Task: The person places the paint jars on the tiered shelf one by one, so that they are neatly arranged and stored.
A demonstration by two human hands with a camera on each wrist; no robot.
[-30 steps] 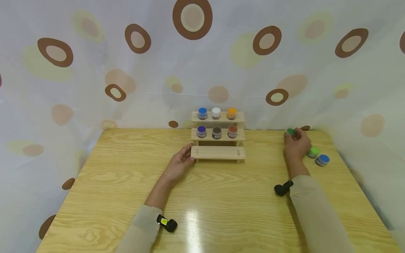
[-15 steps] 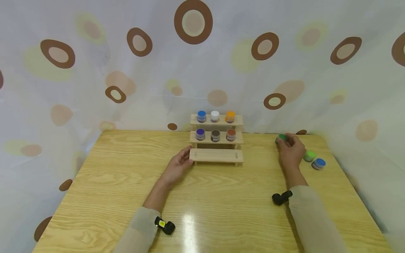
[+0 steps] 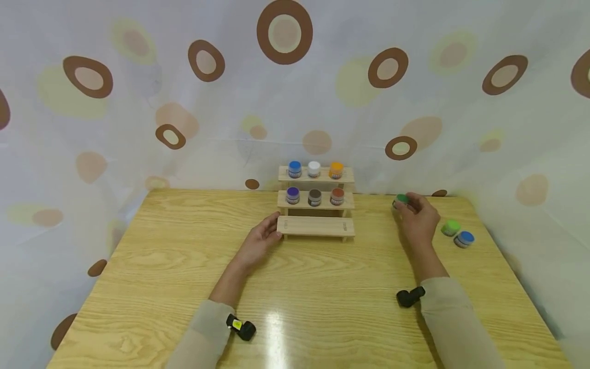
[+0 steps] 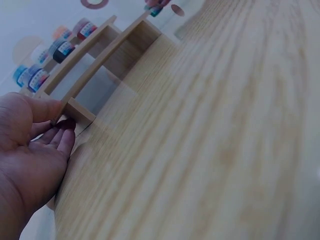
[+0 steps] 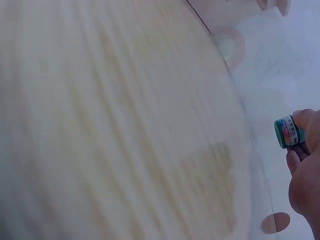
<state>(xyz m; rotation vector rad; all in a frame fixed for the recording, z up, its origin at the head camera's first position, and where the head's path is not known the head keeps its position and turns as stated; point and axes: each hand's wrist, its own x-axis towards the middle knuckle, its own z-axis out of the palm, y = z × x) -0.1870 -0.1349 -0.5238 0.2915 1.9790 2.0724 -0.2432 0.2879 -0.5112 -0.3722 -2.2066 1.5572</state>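
Note:
My left hand [image 3: 256,245] grips the left end of the lowest step of a three-tier wooden display rack [image 3: 315,226]. In the left wrist view, the thumb [image 4: 46,109] lies against the step's end and the fingers curl beneath it. At the table's back right, my right hand [image 3: 420,220] pinches a small paint jar with a dark green lid [image 3: 401,200]. The right wrist view shows this green jar [image 5: 288,133] tipped sideways between thumb and fingers, its label visible. Behind that hand stand a light green jar [image 3: 450,227] and a blue jar [image 3: 464,239].
Blue [image 3: 294,169], white [image 3: 314,169] and orange [image 3: 336,170] jars stand on the top tier. Purple [image 3: 292,195], dark brown [image 3: 315,197] and reddish-brown [image 3: 337,196] jars fill the middle tier. A patterned curtain [image 3: 221,113] hangs directly behind the wooden table [image 3: 184,266].
My right hand has carried the dark green jar leftward, away from the light green and blue jars. My left hand stays on the rack. The head view has shifted slightly.

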